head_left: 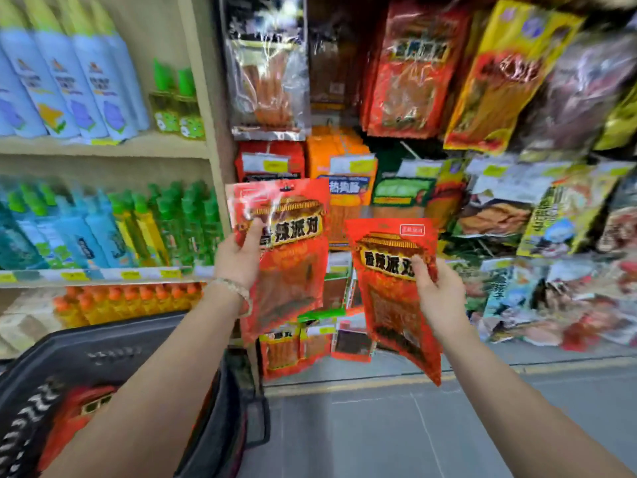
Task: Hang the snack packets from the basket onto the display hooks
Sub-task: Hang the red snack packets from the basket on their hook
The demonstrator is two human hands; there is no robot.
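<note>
The left hand (238, 260) gripped one glossy red plastic snack packet (289, 257) upright; the right hand (439, 294) pinched a second identical red packet (393, 298), tilted, lower.

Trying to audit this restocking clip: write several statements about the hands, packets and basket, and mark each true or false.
1. The left hand grips one red packet, the left packet, and the right hand grips another, the right packet. True.
2. The left packet is held lower than the right packet. False: it is held higher.
3. The basket sits at the lower right of the view. False: it is at the lower left, under the left arm.
4. A spare red packet lies in the basket. True.
5. Both held packets hang on hooks. False: both are in the hands, unhung.
</note>
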